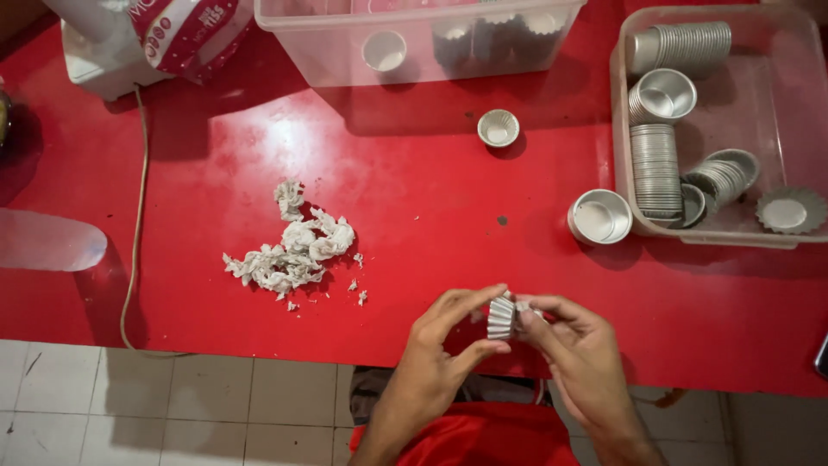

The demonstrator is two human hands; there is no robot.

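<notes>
Left hand (444, 341) pinches a small fluted metal cup (501, 318) between thumb and fingers, closed on its pleated side. Right hand (576, 345) meets it from the other side, fingertips curled at the cup's mouth, gripping a scrap of paper liner (523, 306). The cup lies on its side, axis horizontal, mouth toward the right hand. It sits above the near edge of the red table (414, 198), well right of the heap of torn paper (293, 246).
</notes>
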